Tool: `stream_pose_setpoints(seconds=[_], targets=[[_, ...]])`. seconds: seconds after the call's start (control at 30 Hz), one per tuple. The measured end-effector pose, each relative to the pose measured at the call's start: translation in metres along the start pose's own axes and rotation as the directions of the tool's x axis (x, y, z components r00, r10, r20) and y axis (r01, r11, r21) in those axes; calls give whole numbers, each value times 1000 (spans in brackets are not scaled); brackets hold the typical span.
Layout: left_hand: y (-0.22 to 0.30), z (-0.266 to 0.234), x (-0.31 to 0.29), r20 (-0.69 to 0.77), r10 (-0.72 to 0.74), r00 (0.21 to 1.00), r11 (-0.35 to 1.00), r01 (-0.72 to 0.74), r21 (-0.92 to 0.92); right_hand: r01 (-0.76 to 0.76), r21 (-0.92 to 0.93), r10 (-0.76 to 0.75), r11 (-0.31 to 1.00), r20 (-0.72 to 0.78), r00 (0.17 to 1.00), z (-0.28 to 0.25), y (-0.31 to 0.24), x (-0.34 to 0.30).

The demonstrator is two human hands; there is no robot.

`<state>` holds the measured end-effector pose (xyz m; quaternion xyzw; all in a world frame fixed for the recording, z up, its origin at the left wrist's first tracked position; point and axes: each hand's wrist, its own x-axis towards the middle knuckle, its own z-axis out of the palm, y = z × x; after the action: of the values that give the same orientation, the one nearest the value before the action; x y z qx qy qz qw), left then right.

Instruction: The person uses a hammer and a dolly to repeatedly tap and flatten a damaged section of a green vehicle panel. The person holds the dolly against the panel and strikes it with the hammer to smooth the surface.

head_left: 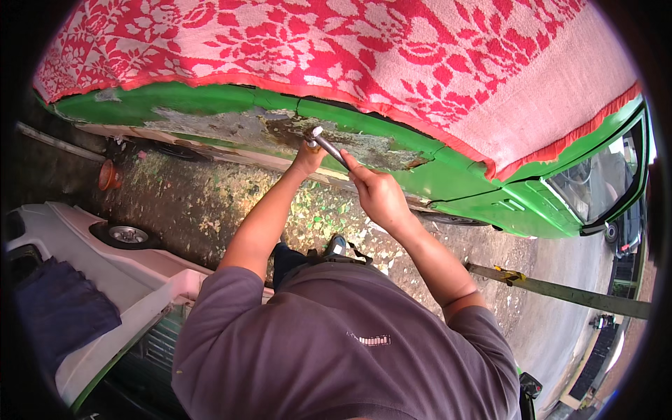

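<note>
My right hand [380, 192] is wrapped round the handle of a metal hammer [330, 148]. The hammer points up and left, its head just over my left hand [308, 158]. The fingers of that left hand are closed against the car body, round something small and mostly hidden by the hammer head and the fingers. Both hands are at the side of a green car [462, 183]. Around them the paint is stripped to a rough grey and brown rusty patch [280, 129].
A red and pink flowered blanket [336, 52] covers the car's top. Paint flakes litter the ground [224, 189]. Behind on the left stands a pale car [105, 259] with a dark cloth [66, 308]. A pole [560, 290] is at right, an orange pot [108, 175] at far left.
</note>
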<state>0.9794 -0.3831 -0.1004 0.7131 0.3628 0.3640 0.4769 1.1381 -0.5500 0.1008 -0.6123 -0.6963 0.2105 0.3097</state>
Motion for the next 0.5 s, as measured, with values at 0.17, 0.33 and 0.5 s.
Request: stream_pose_setpoints(seconds=[0.17,0.33,0.5], targets=[[5,-8,4,-40,23,999,999,-21,32,76,59,-70,995,-99,993,-20,-23,-1],[4,-10,21,-74,-41,996,997,36,-71,-24,49,24,999,-1,1000,-2,6,-1],[7,2,-3,-153,-59,986,983,30,-184,-135,254,161,958,-84,983,-29,-14,-5]])
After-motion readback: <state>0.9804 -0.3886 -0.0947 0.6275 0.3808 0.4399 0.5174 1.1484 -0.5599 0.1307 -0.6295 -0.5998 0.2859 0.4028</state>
